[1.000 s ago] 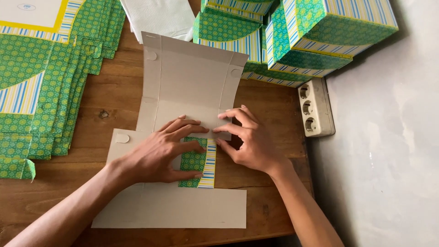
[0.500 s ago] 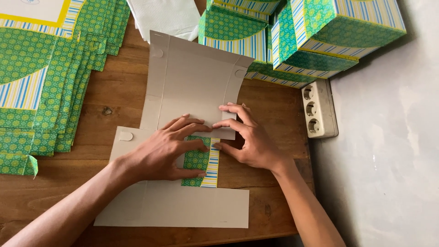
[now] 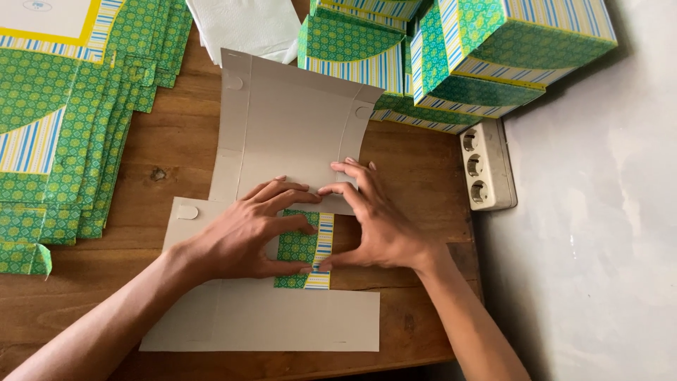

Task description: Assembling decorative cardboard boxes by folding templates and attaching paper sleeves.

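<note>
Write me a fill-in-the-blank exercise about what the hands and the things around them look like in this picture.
1. Both hands, the left hand and the right hand, press on a flat grey sheet of ____.
2. The folded flap between the hands is green with a ____ edge.
3. The flat green sheets are stacked on the person's ____ side.
4. The white power strip lies beside the table, below the folded-up ____.

Missing words: cardboard; striped; left; boxes
</note>
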